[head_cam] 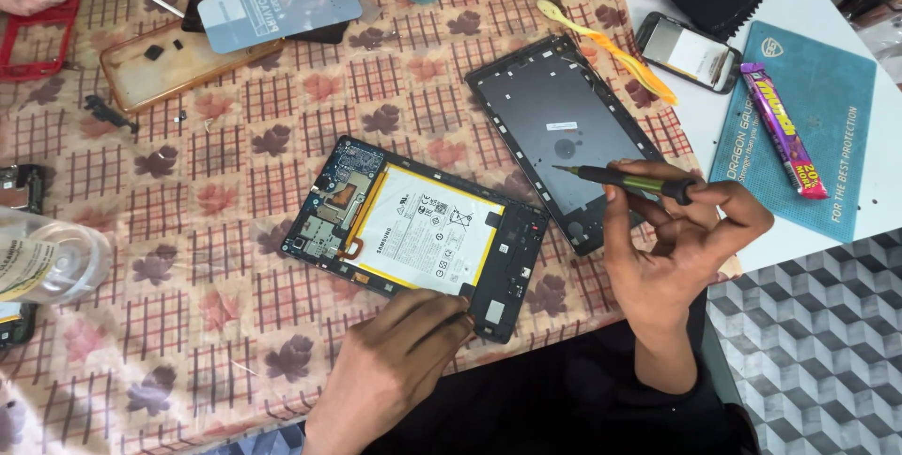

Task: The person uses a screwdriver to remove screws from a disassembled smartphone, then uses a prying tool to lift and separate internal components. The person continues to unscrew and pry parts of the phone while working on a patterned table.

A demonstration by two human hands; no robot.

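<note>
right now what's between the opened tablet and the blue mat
In the head view, the detached back cover lies between the opened tablet and the blue mat, with the right hand's screwdriver over it.

Left hand [399,366] fingertips rest on near edge of opened tablet [413,234]. Right hand [672,248], right of tablet, holds screwdriver [625,179] over detached back cover [564,136].

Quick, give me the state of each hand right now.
Left hand: nothing gripped; fingers rest on the lower edge of the opened tablet with the white battery.
Right hand: closed around a slim black-and-green screwdriver, tip pointing left.
</note>
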